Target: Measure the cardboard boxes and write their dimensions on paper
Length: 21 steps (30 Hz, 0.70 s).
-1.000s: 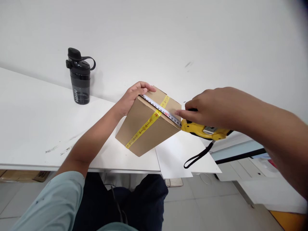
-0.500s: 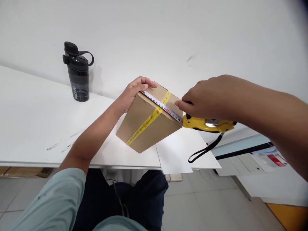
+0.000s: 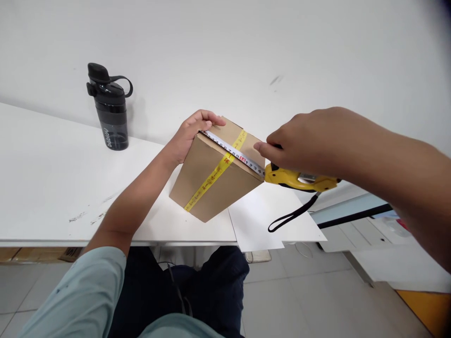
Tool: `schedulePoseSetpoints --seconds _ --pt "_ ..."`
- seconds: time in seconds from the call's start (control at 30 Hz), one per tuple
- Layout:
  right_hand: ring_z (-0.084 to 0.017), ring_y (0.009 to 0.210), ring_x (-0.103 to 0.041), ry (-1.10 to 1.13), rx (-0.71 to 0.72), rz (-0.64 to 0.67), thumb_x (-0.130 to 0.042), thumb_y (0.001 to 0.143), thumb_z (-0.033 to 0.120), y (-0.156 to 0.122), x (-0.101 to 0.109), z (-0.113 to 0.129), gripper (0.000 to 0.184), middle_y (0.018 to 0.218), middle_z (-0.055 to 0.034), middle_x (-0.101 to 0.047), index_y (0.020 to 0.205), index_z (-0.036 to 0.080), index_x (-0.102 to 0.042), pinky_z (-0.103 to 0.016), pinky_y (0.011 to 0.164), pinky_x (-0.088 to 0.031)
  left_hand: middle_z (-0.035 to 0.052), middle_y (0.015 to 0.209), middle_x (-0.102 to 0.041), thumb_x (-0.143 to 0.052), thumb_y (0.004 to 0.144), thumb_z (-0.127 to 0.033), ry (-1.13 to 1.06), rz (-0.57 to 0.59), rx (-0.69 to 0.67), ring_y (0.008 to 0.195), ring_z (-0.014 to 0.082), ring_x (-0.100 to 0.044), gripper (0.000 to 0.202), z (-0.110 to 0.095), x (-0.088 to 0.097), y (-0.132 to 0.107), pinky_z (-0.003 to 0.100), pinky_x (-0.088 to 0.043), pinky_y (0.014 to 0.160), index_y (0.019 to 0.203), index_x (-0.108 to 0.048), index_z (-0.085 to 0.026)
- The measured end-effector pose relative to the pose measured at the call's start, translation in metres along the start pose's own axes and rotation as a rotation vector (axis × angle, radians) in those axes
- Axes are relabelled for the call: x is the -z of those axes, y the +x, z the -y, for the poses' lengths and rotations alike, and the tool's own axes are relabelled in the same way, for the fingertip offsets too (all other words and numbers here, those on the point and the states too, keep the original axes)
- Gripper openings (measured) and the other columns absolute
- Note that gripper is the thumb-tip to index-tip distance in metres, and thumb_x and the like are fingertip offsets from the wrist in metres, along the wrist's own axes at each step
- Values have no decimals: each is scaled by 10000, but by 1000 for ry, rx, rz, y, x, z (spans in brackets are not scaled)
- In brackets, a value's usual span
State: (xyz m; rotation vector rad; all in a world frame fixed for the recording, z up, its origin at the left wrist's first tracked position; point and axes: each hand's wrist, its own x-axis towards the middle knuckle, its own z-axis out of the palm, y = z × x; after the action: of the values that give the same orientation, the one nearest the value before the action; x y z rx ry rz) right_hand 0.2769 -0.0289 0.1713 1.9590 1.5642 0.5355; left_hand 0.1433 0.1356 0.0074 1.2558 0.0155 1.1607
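A brown cardboard box sealed with a strip of yellow tape stands on the white table. My left hand grips its top left corner and pins the end of a white measuring tape blade there. The blade runs along the box's top edge to a yellow tape measure case, which my right hand holds just past the box's right corner. A black wrist strap hangs below the case.
A dark bottle with a black lid and loop stands at the back left near the white wall. A white sheet lies under the box and overhangs the table's front edge. Tiled floor and my dark trousers show below.
The hands, box and tape measure keep the same hold. Only the view shifts slightly, and the strap swings a little.
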Motion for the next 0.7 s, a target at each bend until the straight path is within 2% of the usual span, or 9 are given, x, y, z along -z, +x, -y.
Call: schedulePoseSetpoints --seconds 0.13,0.33,0.53,0.7 --pt "-232 622 -565 112 -66 17 -290 1033 646 -9 -12 -7 640 708 -121 -649 806 223 -712 -382 631 -364 48 1138 -788 -796 856 -389 -3 1 2 1319 322 -671 231 0 2 2 492 -515 1138 948 -658 -229" --pt "-251 646 -566 234 -156 -6 -137 1039 646 -28 -29 -13 728 777 -128 -685 824 240 -702 -398 606 -370 36 1124 -791 -788 860 -389 -2 11 0 1355 315 -649 217 1 0 2 494 -492 1163 933 -652 -237" --pt "-255 661 -557 293 -163 -2 -187 1047 614 -26 -27 -13 678 769 -133 -674 882 227 -719 -409 617 -376 40 1162 -795 -797 835 -406 18 13 -9 1439 307 -588 232 -1 1 2 464 -477 1183 931 -659 -246" --pt "-259 673 -557 326 -144 -28 -172 1040 632 -26 -29 -13 696 785 -141 -675 862 228 -710 -418 625 -391 44 1167 -799 -801 818 -405 28 -1 6 1465 306 -563 235 -3 1 2 463 -458 1204 922 -661 -247"
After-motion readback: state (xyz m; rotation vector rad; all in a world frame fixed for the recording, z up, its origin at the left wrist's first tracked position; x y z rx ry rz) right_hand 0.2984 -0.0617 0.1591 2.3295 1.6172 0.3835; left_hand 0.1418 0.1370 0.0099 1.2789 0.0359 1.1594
